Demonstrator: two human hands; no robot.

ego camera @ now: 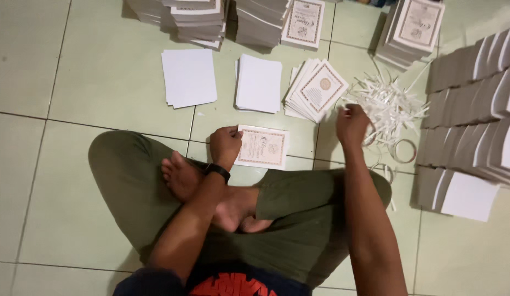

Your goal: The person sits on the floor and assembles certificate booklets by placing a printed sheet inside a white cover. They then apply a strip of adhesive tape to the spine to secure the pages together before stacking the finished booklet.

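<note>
The person sits cross-legged on a pale green tiled floor [101, 82], seen from above.

Left hand [225, 146]: it rests on the left edge of a single printed card [263, 147] with an ornate border. The card lies flat on the floor, directly in front of the crossed legs. The grip is narrow, with the fingers curled down onto the card's edge. A black wristband [218, 171] sits on this wrist.

Right hand [351, 124]: it is raised just left of a loose heap of white paper strips [389, 104]. The grip is closed, with the fingers bunched; whether a strip is pinched between them cannot be told.

Surrounding items:
- A fanned stack of printed cards [316, 90] lies beyond the single card, between the two hands.
- Two stacks of blank white sheets [188, 78] [259, 83] lie to the left of the fanned stack.
- Taller stacks of printed cards [414, 30] stand along the top edge of the view.
- Rows of white folded sheets [474, 126] stand on edge at the right.
- A ring of clear tape [404, 150] lies below the strip heap, near the right hand.
</note>
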